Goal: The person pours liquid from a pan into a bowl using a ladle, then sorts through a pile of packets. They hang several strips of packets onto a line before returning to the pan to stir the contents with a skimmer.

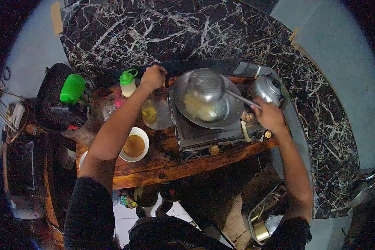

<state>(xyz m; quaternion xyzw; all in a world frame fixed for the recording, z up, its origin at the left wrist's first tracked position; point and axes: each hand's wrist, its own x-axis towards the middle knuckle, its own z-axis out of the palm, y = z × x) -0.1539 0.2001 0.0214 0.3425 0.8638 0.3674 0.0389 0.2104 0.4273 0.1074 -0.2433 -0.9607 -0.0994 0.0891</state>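
My right hand (270,116) is closed round the handle of a wide, round metal skimmer (206,84). The skimmer's head is over a wok (181,102) on the stove. Pale food (202,109) in shiny oil lies in the wok below it. My left hand (154,76) is stretched to the back of the wooden counter, left of the wok. Its fingers are curled together, and whatever they hold is too small or hidden to tell. Just left of that hand stands a squeeze bottle (128,85) with a green cap.
A white bowl of brown liquid (134,147) sits on the wooden counter (154,173). A bag with yellow contents (149,114) lies behind it. Right of the wok is a metal kettle (267,88). A green cup (73,88) rests on a black basket (50,98). Stove knobs (214,149) face me.
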